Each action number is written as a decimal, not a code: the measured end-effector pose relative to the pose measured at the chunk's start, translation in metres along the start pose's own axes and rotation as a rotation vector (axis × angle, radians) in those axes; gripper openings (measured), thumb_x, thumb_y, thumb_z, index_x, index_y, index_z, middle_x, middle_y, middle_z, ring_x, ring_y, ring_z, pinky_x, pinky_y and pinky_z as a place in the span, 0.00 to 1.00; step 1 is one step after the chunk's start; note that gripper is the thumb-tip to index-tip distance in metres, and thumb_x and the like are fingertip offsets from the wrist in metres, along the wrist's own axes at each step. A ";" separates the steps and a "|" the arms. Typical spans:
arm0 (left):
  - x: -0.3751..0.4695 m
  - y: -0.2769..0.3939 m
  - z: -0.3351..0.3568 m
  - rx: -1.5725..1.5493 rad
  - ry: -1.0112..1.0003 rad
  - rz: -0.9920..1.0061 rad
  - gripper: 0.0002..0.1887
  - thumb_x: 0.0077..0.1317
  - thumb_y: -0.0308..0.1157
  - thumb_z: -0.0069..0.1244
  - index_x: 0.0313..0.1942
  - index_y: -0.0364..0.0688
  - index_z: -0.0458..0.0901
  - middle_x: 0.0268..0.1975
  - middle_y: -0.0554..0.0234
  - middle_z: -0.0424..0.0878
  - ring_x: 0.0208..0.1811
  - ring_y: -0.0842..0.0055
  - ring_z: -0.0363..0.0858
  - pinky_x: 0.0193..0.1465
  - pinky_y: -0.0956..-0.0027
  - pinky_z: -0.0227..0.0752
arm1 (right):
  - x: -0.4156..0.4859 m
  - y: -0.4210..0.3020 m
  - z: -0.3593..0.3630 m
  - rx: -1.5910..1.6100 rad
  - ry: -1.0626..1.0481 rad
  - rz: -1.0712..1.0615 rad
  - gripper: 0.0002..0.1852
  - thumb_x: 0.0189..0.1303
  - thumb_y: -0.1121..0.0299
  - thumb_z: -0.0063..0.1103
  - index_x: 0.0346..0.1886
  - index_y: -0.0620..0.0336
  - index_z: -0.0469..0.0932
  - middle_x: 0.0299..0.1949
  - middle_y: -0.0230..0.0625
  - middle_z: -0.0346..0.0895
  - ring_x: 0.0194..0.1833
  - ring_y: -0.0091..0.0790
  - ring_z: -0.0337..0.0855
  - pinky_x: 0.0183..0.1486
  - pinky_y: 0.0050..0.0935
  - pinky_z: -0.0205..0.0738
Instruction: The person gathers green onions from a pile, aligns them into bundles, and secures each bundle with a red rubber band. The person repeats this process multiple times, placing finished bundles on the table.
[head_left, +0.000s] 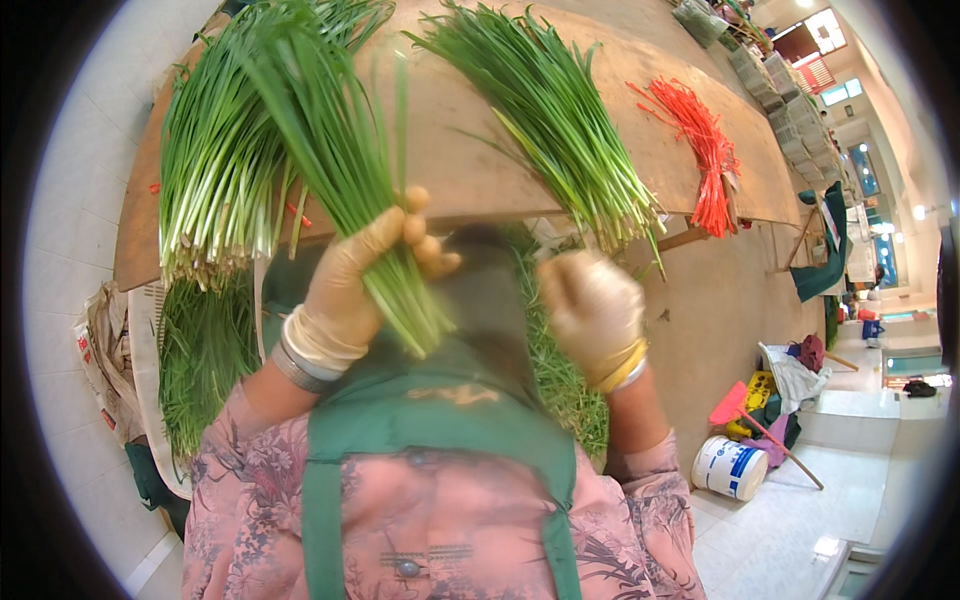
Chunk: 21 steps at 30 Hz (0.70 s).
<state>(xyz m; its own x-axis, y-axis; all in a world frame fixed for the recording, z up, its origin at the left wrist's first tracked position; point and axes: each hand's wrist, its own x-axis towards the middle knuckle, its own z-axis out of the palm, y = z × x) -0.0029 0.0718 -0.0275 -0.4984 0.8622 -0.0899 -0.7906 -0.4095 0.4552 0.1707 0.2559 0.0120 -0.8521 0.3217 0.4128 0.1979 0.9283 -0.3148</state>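
Observation:
My left hand (349, 281), in a pale glove, is closed around a bunch of garlic chives (330, 157). The cut ends point down toward my apron, and the leaves reach up over the table. One separate leaf (401, 120) stands upright by the fingers. My right hand (592, 315), gloved and blurred, is curled into a fist off the table's near edge. Nothing shows sticking out of it. Just above it lies a loose pile of garlic chives (555, 120). A larger pile (217, 165) rests on the left, partly behind the held bunch.
Red plastic ties (701, 150) lie on the right of the wooden table (457, 172). Below the table's left end, a white crate (146, 322) holds more greens. Loose green leaves (577, 397) lie below my right hand. A white bucket (727, 469) and a pink dustpan (727, 405) stand on the right.

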 end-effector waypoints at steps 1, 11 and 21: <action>-0.001 0.004 0.002 0.000 -0.021 0.009 0.18 0.77 0.36 0.50 0.61 0.36 0.74 0.39 0.70 0.82 0.39 0.79 0.83 0.58 0.59 0.79 | 0.010 0.016 -0.003 -0.127 0.099 -0.032 0.11 0.66 0.61 0.61 0.30 0.56 0.76 0.25 0.42 0.76 0.27 0.47 0.81 0.29 0.43 0.75; 0.009 -0.014 -0.035 -0.140 -0.107 -0.234 0.16 0.79 0.36 0.48 0.59 0.36 0.78 0.27 0.75 0.63 0.26 0.86 0.65 0.42 0.69 0.74 | 0.035 0.092 0.007 -0.446 -0.020 0.069 0.10 0.61 0.59 0.65 0.35 0.55 0.80 0.36 0.42 0.81 0.36 0.46 0.84 0.36 0.43 0.78; 0.002 -0.019 -0.012 0.082 0.145 -0.155 0.15 0.77 0.37 0.51 0.57 0.38 0.81 0.38 0.70 0.84 0.35 0.79 0.82 0.51 0.67 0.80 | 0.022 0.035 -0.014 1.121 -0.328 0.796 0.13 0.70 0.63 0.62 0.42 0.65 0.84 0.30 0.30 0.84 0.27 0.20 0.79 0.29 0.21 0.70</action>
<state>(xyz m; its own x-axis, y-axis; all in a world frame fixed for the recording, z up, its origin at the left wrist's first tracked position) 0.0071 0.0774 -0.0474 -0.4237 0.8586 -0.2886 -0.8334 -0.2447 0.4955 0.1655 0.2983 0.0220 -0.7996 0.4800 -0.3607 0.3202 -0.1674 -0.9325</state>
